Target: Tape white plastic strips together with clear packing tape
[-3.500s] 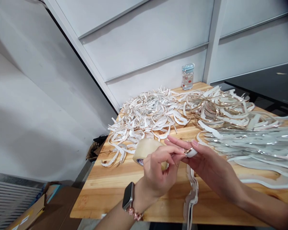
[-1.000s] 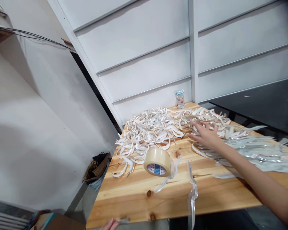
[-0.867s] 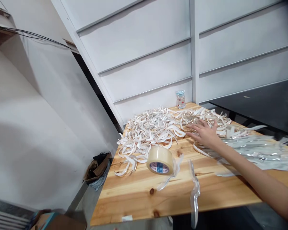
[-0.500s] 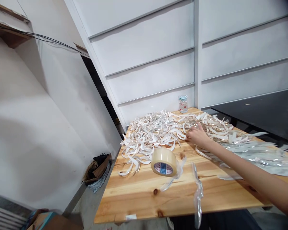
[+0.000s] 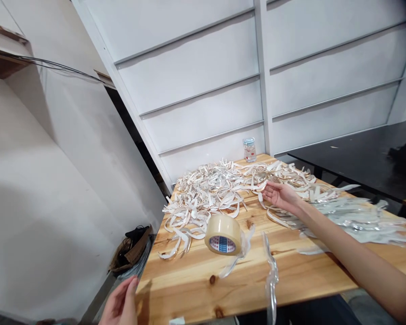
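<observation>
My right hand reaches over the wooden table, palm partly turned up, its fingers at the end of a white curved strip beside the pile. Thumb and fingers look closed on that strip. My left hand is at the lower left, by the table's near left corner; its fingers are bent together, and anything between them is too small to make out. A large heap of white and gold strips covers the back left of the table. Pale silvery strips lie at the right.
A roll of clear tape rests on a strip in the middle. One silvery strip hangs over the front edge. A jar with a blue lid stands at the back. A black table is at the right.
My left hand has come into view at the lower left. My right hand has turned its palm upward and now has a strip at its fingertips. The view has shifted slightly.
</observation>
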`<state>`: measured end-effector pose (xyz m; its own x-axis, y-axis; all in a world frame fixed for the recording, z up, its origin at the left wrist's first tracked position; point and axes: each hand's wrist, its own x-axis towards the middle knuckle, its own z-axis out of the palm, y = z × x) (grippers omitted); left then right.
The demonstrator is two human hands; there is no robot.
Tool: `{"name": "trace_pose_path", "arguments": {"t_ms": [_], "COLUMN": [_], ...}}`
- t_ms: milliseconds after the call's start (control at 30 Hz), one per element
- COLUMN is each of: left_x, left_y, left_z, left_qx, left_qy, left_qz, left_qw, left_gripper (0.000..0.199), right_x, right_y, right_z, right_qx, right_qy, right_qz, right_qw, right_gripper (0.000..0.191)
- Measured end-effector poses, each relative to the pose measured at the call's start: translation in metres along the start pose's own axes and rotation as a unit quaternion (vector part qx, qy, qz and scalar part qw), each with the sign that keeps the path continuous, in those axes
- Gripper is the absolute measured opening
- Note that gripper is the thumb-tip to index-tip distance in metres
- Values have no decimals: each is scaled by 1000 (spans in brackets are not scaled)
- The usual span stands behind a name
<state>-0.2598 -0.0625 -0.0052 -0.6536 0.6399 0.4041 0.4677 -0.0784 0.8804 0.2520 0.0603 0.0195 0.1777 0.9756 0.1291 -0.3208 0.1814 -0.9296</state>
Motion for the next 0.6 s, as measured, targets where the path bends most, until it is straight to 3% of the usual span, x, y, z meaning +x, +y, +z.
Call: {"name": "trace_pose_path", "arguments": {"t_ms": [133,233,333,467,600], "left_x": [36,60,75,76,63], "left_y": [10,31,55,61,48], "left_z": [31,70,116,161,172], "left_qx": [27,-21,-65,-81,-57], "left_qy": [-91,-104,-109,-114,-130], "left_qz": [82,129,128,134,139], "left_qw": [992,986,984,981,980], "left_gripper": [47,44,37,34,50], "right_x": [-6,-10,-16,-24,-30], "right_y": [0,-3,-5,-7,-7], "right_z": [5,10,17,24,29], "right_qx": [98,144,175,188,179], "right_qy": [-16,-24,-24,-23,-28], "right_qz": [59,82,80,65,64], "right_qw": [993,986,981,980,981], "right_gripper": [10,11,11,10,9]}}
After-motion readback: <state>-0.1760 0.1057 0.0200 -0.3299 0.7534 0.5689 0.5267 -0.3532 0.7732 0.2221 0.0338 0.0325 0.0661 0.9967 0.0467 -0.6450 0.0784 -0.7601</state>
